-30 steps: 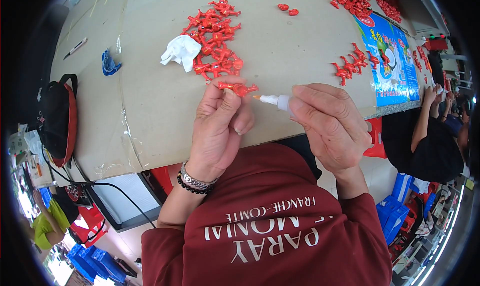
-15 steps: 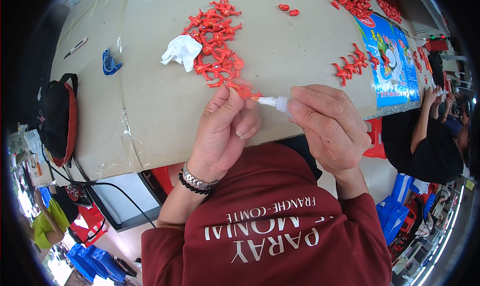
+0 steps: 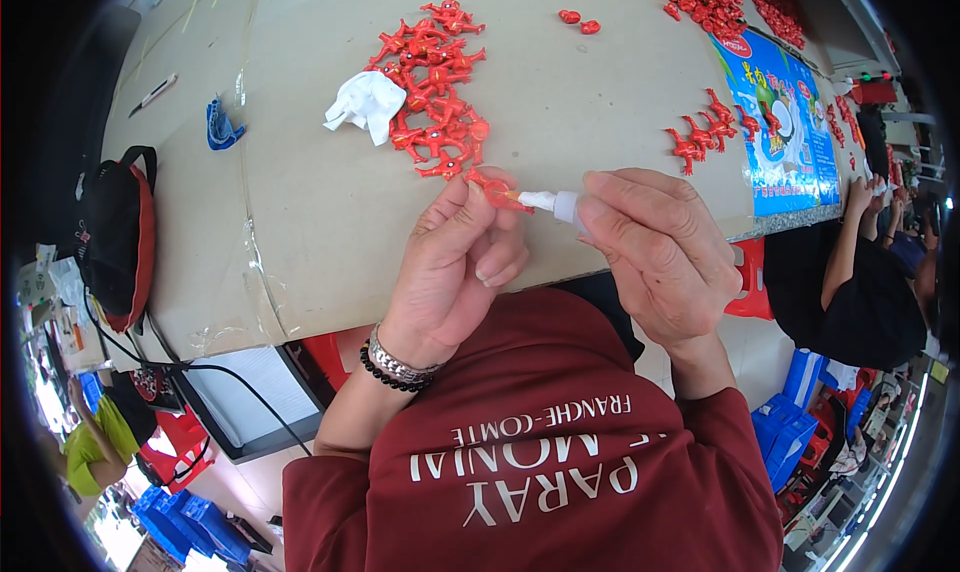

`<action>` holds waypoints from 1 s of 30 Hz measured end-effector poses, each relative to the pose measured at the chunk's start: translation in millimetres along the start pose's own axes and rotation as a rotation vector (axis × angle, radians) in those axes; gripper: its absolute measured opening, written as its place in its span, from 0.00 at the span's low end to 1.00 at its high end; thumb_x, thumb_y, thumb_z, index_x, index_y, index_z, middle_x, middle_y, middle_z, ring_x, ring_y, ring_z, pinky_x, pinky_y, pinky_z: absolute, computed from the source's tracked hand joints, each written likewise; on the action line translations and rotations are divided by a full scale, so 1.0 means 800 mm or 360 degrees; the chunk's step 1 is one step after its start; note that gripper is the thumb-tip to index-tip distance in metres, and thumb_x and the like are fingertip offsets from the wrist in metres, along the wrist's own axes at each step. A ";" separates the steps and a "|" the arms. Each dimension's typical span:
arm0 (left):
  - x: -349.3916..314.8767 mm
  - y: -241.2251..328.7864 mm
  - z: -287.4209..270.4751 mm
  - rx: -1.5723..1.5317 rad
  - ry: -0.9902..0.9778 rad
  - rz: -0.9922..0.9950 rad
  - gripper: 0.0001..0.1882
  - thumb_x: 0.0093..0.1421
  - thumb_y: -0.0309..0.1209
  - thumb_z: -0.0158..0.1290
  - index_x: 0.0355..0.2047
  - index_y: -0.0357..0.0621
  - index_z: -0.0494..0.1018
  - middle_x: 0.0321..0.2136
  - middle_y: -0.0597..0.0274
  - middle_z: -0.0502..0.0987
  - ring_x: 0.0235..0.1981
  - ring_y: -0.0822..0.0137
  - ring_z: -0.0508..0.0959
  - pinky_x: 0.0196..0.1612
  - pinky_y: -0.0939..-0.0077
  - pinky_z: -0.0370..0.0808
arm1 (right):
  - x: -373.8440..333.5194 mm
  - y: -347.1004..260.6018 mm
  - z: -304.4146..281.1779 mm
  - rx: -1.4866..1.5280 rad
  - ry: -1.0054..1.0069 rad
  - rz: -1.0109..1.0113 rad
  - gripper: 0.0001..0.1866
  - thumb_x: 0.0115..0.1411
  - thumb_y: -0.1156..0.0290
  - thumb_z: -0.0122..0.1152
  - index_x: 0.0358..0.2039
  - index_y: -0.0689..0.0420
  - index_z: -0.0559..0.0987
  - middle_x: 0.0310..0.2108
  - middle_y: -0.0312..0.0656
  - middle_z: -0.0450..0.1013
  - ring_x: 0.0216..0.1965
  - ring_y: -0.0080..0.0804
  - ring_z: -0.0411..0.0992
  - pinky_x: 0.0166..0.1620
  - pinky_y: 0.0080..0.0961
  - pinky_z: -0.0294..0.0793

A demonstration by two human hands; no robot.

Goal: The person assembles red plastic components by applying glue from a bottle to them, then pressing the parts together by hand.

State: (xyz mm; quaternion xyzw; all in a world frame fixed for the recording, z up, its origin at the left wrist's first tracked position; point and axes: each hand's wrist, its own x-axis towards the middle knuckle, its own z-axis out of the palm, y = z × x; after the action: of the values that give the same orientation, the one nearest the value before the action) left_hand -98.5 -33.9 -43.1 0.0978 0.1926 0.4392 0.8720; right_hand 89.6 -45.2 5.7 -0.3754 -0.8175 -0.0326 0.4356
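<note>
Between the thumb and fingers of my left hand (image 3: pixel 465 257) is a small red plastic figure piece (image 3: pixel 492 188), held just over the near part of the table. My right hand (image 3: pixel 660 247) pinches a small white bottle (image 3: pixel 565 208), whose wrapped white nozzle points left and meets the red piece. Most of the bottle is hidden by my fingers. Just beyond my left hand lies a long heap of similar red figures (image 3: pixel 440 77). A crumpled white cloth (image 3: pixel 366 105) rests against its left side.
Several red figures stand in a group (image 3: pixel 705 137) at the right, beside a blue printed sheet (image 3: pixel 785 122). More red parts (image 3: pixel 700 0) are piled at the far right. On the left are a cutter knife (image 3: pixel 153 94), a blue strip (image 3: pixel 222 126) and a black-and-red bag (image 3: pixel 115 242). Another person's arm (image 3: pixel 848 237) reaches in at right.
My left hand has turned the red piece slightly and lowered it a little. The bottle's nozzle stays against it, and my right hand has hardly moved.
</note>
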 end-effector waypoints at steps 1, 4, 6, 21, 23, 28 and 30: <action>0.000 0.000 0.000 0.0000 0.0000 0.0000 0.09 0.67 0.33 0.44 0.44 0.44 0.69 0.26 0.68 0.71 0.16 0.78 0.61 0.21 0.83 0.59 | -0.001 0.000 0.000 -0.0001 -0.0005 0.0001 0.19 0.36 0.86 0.62 0.34 0.64 0.80 0.35 0.46 0.75 0.32 0.42 0.76 0.31 0.30 0.78; 0.000 0.000 0.001 0.0002 0.0026 -0.0004 0.09 0.67 0.33 0.44 0.44 0.44 0.69 0.26 0.68 0.71 0.16 0.78 0.61 0.21 0.83 0.59 | -0.001 0.002 0.001 0.0007 0.0007 0.0006 0.19 0.36 0.86 0.62 0.34 0.64 0.80 0.35 0.45 0.75 0.32 0.42 0.76 0.31 0.30 0.78; 0.000 0.000 0.001 -0.0003 0.0028 -0.0005 0.09 0.67 0.33 0.44 0.43 0.44 0.69 0.27 0.68 0.72 0.16 0.78 0.61 0.21 0.83 0.59 | 0.000 0.003 0.001 0.0003 0.0007 0.0011 0.18 0.37 0.86 0.62 0.34 0.64 0.80 0.35 0.45 0.75 0.32 0.42 0.76 0.31 0.30 0.78; -0.009 0.012 0.010 0.0315 0.0275 0.0109 0.11 0.67 0.35 0.46 0.42 0.42 0.71 0.27 0.70 0.73 0.15 0.80 0.59 0.21 0.84 0.58 | 0.013 0.061 0.002 0.1468 0.0529 0.1743 0.20 0.49 0.85 0.62 0.44 0.65 0.71 0.33 0.40 0.72 0.36 0.32 0.77 0.40 0.24 0.77; -0.009 0.013 0.010 0.0343 0.0263 0.0117 0.11 0.67 0.35 0.46 0.41 0.42 0.71 0.27 0.70 0.73 0.15 0.80 0.59 0.21 0.84 0.58 | 0.033 0.082 -0.001 0.1397 0.0500 0.1713 0.20 0.50 0.83 0.62 0.44 0.65 0.70 0.31 0.39 0.71 0.34 0.33 0.77 0.39 0.25 0.77; -0.010 0.013 0.009 0.0369 0.0241 0.0144 0.10 0.67 0.35 0.46 0.40 0.42 0.71 0.27 0.70 0.73 0.15 0.81 0.60 0.21 0.84 0.57 | 0.060 0.163 0.011 0.0391 -0.0235 0.1449 0.08 0.54 0.78 0.61 0.36 0.62 0.75 0.31 0.39 0.70 0.28 0.28 0.76 0.33 0.21 0.77; -0.011 0.013 0.010 0.0373 0.0290 0.0134 0.09 0.67 0.35 0.46 0.38 0.42 0.71 0.27 0.70 0.74 0.15 0.81 0.60 0.21 0.84 0.57 | 0.068 0.187 0.017 0.0132 -0.0363 0.1305 0.07 0.53 0.77 0.63 0.33 0.62 0.77 0.31 0.39 0.71 0.27 0.26 0.75 0.33 0.21 0.76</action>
State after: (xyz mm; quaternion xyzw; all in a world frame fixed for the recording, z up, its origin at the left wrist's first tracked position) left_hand -107.4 -35.2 -30.3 0.1666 0.3166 0.4571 0.8143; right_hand 157.8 99.3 -3.8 -0.6526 -0.6442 0.2179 0.3341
